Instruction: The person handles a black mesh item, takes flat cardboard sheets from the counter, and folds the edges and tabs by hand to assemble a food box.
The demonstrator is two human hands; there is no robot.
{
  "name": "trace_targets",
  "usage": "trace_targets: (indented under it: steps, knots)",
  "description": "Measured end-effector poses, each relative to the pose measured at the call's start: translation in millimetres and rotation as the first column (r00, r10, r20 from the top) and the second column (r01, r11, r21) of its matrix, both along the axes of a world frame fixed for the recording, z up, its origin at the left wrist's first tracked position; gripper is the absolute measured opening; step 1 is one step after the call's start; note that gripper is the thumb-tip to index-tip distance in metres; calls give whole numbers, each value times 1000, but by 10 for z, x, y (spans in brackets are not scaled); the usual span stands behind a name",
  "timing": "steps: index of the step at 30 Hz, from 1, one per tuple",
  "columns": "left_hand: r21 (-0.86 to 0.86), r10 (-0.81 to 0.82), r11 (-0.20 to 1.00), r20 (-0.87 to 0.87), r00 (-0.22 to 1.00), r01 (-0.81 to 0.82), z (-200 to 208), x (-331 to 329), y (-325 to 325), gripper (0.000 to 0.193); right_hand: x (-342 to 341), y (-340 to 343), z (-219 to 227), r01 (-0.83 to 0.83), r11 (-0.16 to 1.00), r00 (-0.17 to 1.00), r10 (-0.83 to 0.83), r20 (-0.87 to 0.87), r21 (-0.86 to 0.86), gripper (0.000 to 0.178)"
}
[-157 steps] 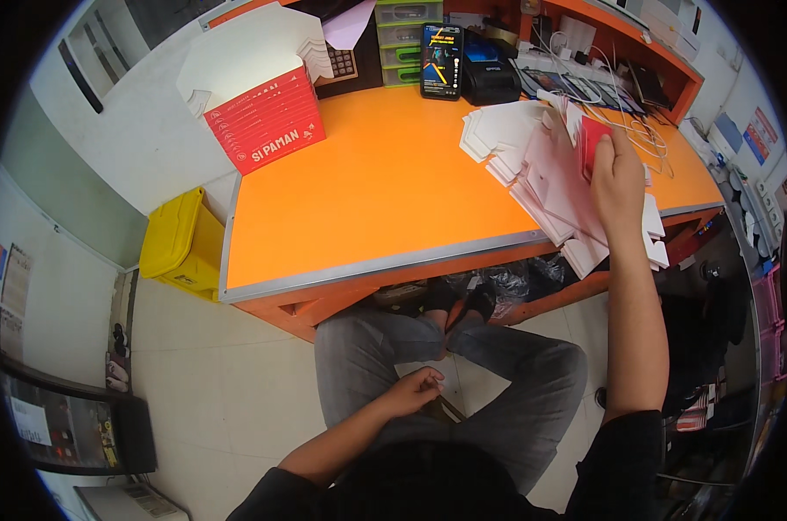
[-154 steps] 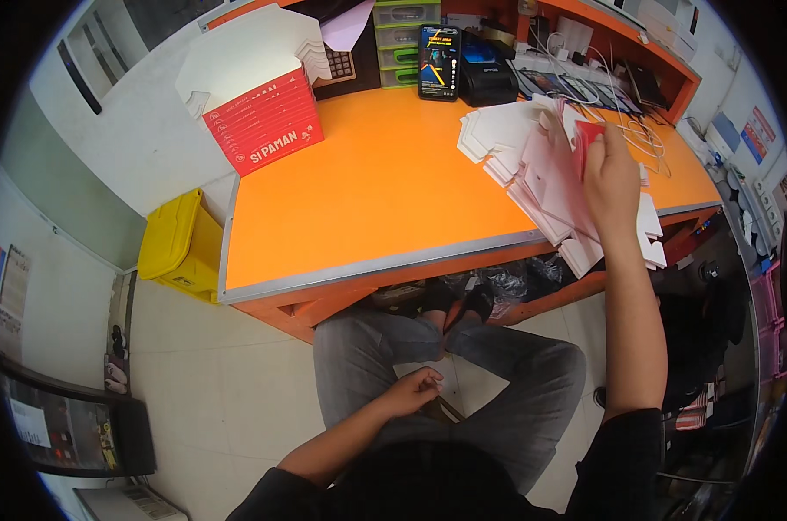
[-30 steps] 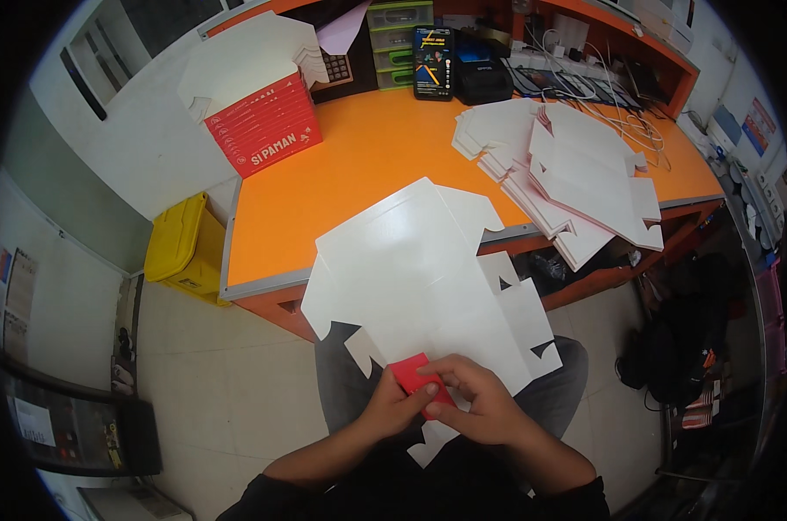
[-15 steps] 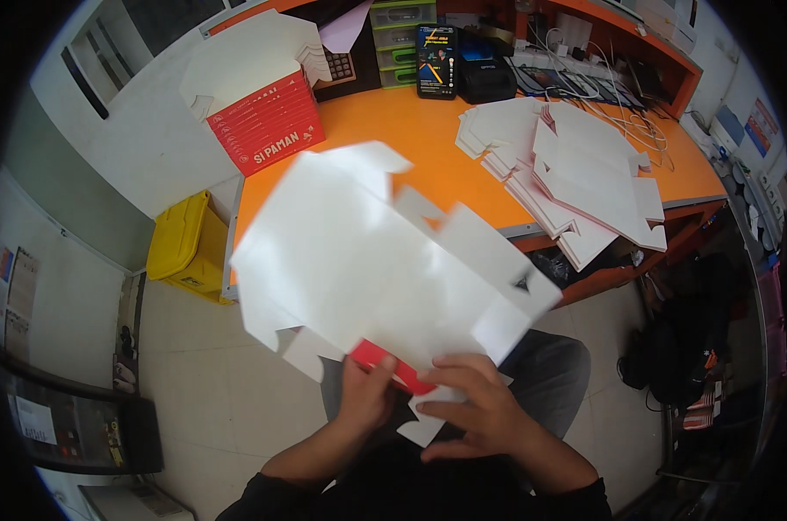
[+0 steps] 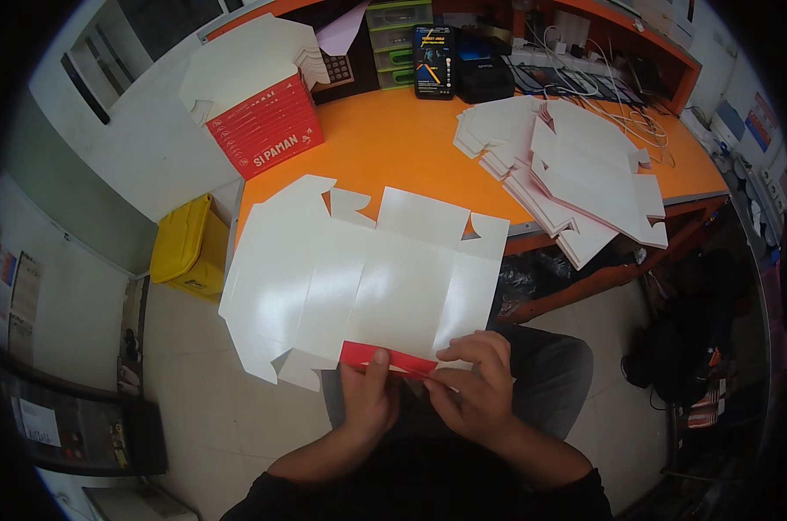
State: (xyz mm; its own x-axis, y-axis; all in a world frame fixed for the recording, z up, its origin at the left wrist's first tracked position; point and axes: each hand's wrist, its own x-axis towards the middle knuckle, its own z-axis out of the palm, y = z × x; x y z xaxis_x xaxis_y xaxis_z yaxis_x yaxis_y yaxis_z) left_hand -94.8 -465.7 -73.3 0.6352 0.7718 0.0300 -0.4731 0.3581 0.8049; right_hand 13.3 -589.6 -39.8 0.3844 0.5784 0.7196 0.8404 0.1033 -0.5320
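A flat white cardboard box blank (image 5: 393, 286) with creases and cut-out tabs lies across the table's near edge and over my lap. Its near flap (image 5: 358, 353) is folded up, so its red printed side shows. My left hand (image 5: 369, 395) grips this flap, thumb on the red face and fingers hidden beneath. At the flap's right end my right hand (image 5: 478, 391) pinches its edge between thumb and fingers. The far tabs of the blank rest over the orange table (image 5: 402, 130).
Folded red-and-white boxes (image 5: 267, 126) stand stacked at the far left. More flat blanks (image 5: 584, 165) lie piled at the right, overhanging the edge. A phone (image 5: 434, 62), green-fronted drawers (image 5: 400, 43) and tangled cables (image 5: 610, 95) sit at the back. A yellow bin (image 5: 185, 247) stands left of the table.
The blank has turned counterclockwise and lies lower and flatter. My right hand has gone from spread fingers to a pinch at the flap's end. My left thumb still presses the red flap.
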Motion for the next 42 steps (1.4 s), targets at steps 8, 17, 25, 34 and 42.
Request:
trace_targets:
  steps: [8,17,25,34,42]
  knots:
    - [28,-110,994,18,994,110,-69,-85,31,35,-6,3,74,-21,997,1000,22,20,-77,23]
    - [124,-264,951,-155,952,284,-289,-284,22,56,3,-75,208,-143,965,988,151,18,-219,22]
    - [491,-491,642,-326,808,589,-389,-472,39,48,-222,-422,-4,-305,895,876,129,-464,-325,24]
    - [449,-435,289,-725,534,846,-835,-196,-66,88,-249,-681,-1432,-454,801,693,43,-719,-390,28]
    - [365,-391,326,-788,476,872,-1594,121,62,89,83,-394,-2117,-407,910,153,-17,-988,-78,40]
